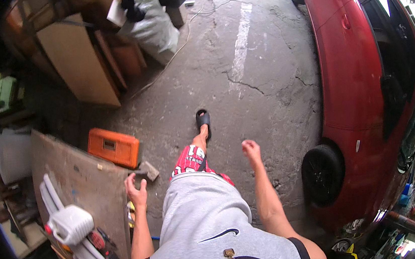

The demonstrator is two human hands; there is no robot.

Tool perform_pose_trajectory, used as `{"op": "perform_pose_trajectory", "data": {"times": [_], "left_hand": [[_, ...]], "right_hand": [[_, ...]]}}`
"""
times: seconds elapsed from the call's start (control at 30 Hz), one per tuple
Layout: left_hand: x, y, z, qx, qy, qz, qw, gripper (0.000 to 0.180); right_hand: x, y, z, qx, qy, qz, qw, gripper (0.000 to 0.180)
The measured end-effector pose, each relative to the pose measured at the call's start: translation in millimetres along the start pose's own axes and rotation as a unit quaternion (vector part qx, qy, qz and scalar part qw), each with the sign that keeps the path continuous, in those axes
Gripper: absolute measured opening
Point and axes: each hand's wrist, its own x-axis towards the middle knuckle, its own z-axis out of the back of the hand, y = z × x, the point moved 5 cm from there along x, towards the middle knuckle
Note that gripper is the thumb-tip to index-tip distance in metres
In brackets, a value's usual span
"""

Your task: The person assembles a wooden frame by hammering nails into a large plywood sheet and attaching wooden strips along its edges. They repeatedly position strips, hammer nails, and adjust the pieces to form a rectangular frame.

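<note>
This is an open-fronted workshop or garage yard beside a parking spot: cracked concrete ground [264,88] with a painted white line [241,40] runs up to a parked red car [363,72]. On the left stands a worn wooden bench [84,183] carrying a white plastic jug [71,223] and a power tool [100,242] (partly hidden), with an orange tool case [114,147] on the ground just beside it. Behind, plywood sheets [79,62] and boards lean against dim cluttered shelving, near a stuffed grey sack [154,29].
</note>
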Motion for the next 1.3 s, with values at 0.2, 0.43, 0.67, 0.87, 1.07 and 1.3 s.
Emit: {"op": "perform_pose_trajectory", "data": {"times": [0.2, 0.43, 0.67, 0.87, 1.07, 1.3], "left_hand": [[131, -18, -159, 0.022, 0.271, 0.174, 0.946, 0.040], [345, -196, -263, -0.079, 0.275, 0.135, 0.949, 0.041], [471, -353, -321, -0.181, 0.167, 0.134, 0.960, 0.033], [404, -345, -404, -0.161, 0.103, 0.382, 0.904, 0.024], [330, -376, -529, -0.100, 0.334, 0.393, 0.851, 0.038], [513, -449, -674, 0.048, 0.392, 0.319, 0.862, 0.043]], "right_hand": [[33, -38, 15, -0.091, 0.003, -0.146, 0.985, 0.036], [112, 45, 128, 0.113, -0.173, -0.308, 0.929, 0.034], [306, 162, 154, 0.082, -0.100, -0.282, 0.951, 0.033], [505, 290, 194, -0.013, -0.002, -0.205, 0.979, 0.029], [665, 463, 271, 0.025, -0.097, -0.088, 0.991, 0.028], [840, 640, 138, -0.100, -0.032, 0.071, 0.992, 0.029]]}}
